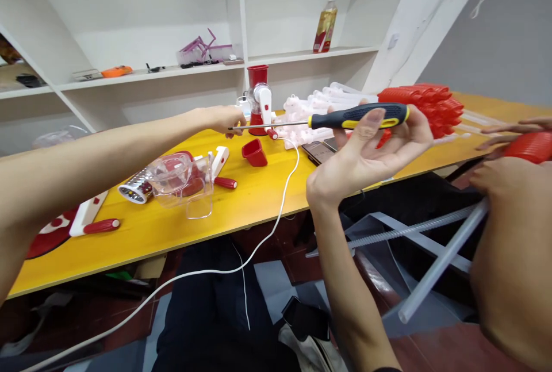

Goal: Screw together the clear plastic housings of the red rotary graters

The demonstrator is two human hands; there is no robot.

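Nearest the camera, the right hand [366, 153] was raised palm-up above the table edge, fingers and thumb curled around the black-and-yellow handle of a screwdriver [357, 117]; the grasp was loose rather than clenched, the handle resting across the fingertips. The steel shaft ran out level from that grip toward the left, its tip ending at the fingers of the left hand [224, 119]. That hand was stretched far forward over the yellow table [259, 199], fingers bent down; whether it pinched the tip or gripped the part behind it could not be told.

Just beyond the tip stood a red-and-white hand-crank grinder [259, 102], upright on the table; a loose red cup [254, 152] lay short of it, below the shaft. Below and left of the shaft lay a clear housing with a metal drum [172, 182]; a white cable [284, 188] trailed off the table edge.

To the right of the grip, another person's hands [517, 148] held a red ribbed piece [532, 146]; behind it sat a stack of red parts [426, 104].

Judgement: the step in hand appeared to be bringing the driver to the grinder; the next move would call for seating the tip squarely on a fastener, steadying the body with the forward hand, and firming the grasp before turning.
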